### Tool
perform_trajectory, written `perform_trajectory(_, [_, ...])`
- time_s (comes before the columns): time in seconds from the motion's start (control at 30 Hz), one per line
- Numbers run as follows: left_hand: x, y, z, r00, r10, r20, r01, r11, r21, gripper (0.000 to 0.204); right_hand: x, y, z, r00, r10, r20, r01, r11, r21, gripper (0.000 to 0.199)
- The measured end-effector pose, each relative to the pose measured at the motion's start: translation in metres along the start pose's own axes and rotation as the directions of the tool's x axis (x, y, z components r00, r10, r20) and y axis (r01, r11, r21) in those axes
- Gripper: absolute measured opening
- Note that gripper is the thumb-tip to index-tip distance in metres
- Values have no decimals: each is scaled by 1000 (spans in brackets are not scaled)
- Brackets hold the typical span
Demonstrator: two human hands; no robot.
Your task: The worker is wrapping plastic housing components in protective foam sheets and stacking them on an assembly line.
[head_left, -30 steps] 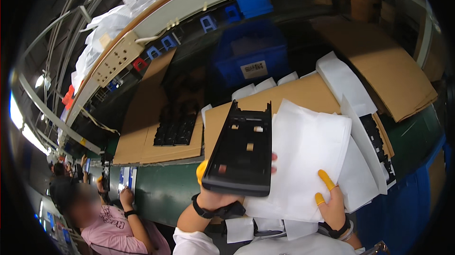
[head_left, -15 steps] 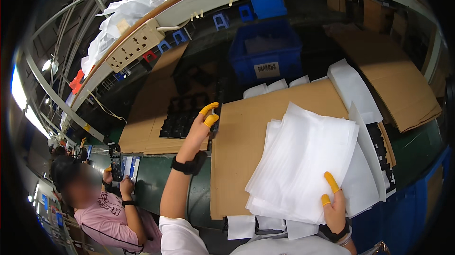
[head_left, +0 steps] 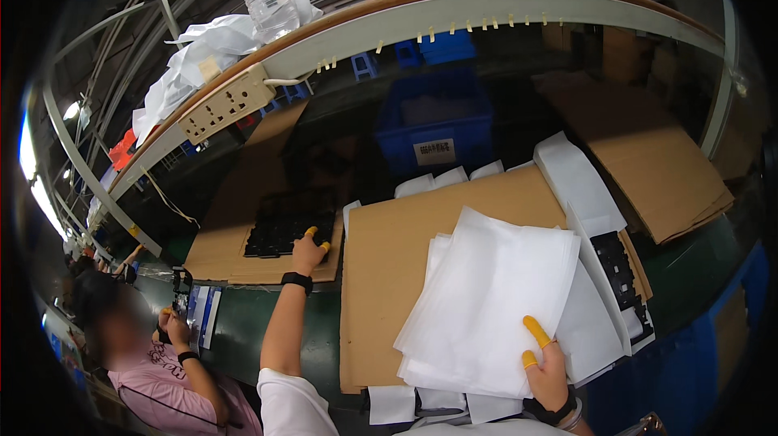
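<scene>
My left hand (head_left: 308, 254), with yellow finger covers on its thumb and index finger, reaches to the right edge of some flat black plastic frames (head_left: 284, 223) on cardboard. Its two covered fingertips are spread apart over the dark parts; whether they touch them is hard to see. My right hand (head_left: 549, 375) rests at the lower right edge of a fanned stack of thin white sheets (head_left: 490, 294). Its yellow-covered thumb and index finger lie apart on top of the sheets. Beneath the stack is a large brown cardboard sheet (head_left: 373, 290).
Right of the stack, more black parts (head_left: 616, 274) stand beside white foam sheets (head_left: 579, 181). A blue crate (head_left: 433, 116) is beyond, with cardboard (head_left: 640, 156) at the right. A shelf with a socket strip (head_left: 227, 102) crosses overhead. A co-worker in pink (head_left: 174, 387) handles a black frame at the left.
My left hand has drawn back leftward, from a dark edge by the large cardboard to the black frames. My right hand keeps its place on the white sheets. The whole view has shifted slightly.
</scene>
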State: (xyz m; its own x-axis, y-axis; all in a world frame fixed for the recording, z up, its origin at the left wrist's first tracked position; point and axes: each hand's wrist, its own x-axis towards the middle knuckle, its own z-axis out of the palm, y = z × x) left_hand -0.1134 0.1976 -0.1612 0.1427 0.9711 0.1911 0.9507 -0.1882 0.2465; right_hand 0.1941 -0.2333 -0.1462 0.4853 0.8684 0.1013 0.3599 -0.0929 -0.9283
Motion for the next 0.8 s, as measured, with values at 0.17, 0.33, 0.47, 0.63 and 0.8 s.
perform_trajectory(0.17, [-20, 112, -55, 904, 411, -113, -425, 847, -320, 43, 5, 4, -3, 1000, 8, -7, -8, 999, -53, 49])
perform_trajectory(0.33, [-107, 268, -106, 438, 888, 141, -753, 448, -482, 40, 5, 5, 1, 996, -19, 87, 30, 991, -129, 44])
perform_trajectory(0.47, [-156, 341, -63, 22, 1000, -18, -952, 15, -307, 47, 2, 19, 9, 983, -160, 94, 168, 982, -88, 43])
perform_trajectory(0.63, [-190, 392, -53, -175, 983, 48, -945, -155, -287, 44, -1, 17, 5, 982, -86, 167, 106, 987, -118, 34])
perform_trajectory(0.8, [-186, 380, -24, -246, 877, 413, -943, -119, -311, 41, 3, 27, 7, 974, -156, 162, 172, 981, -87, 36])
